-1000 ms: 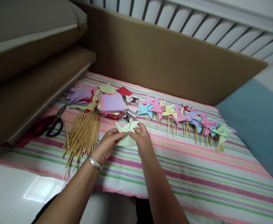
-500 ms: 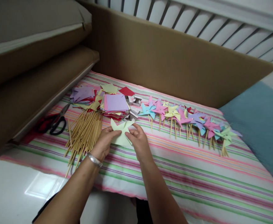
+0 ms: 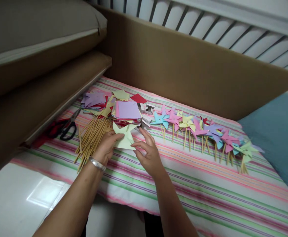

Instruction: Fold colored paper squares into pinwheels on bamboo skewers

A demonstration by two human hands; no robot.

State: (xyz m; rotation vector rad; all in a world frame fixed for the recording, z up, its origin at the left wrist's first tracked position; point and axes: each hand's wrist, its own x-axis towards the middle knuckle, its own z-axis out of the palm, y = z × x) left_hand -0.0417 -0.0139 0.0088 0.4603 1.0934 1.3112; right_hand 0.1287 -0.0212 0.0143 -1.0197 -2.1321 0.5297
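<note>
The left hand (image 3: 107, 147) pinches a pale green paper (image 3: 124, 137), cut and partly folded into pinwheel points, by its left edge, thumb on top and fingers curled under it. The paper is held just above the striped cloth (image 3: 208, 184), in front of the paper stack (image 3: 126, 110) and just right of the sticks (image 3: 92, 138). The right hand (image 3: 149, 154) is beside it with fingers loosely spread; its fingertips (image 3: 134, 144) reach the paper's right edge, though whether they grip it cannot be told. A silver bracelet (image 3: 97, 163) sits on the left wrist. The sticks lie in a loose bundle fanning toward the near edge of the cloth. Behind them are heaps of coloured paper squares, purple, yellow and red. Scissors (image 3: 68, 126) lie at the far left by the brown cushion (image 3: 35, 98). A row of finished pinwheels (image 3: 200, 130) on sticks runs rightward toward the blue pillow (image 3: 279, 131)
</note>
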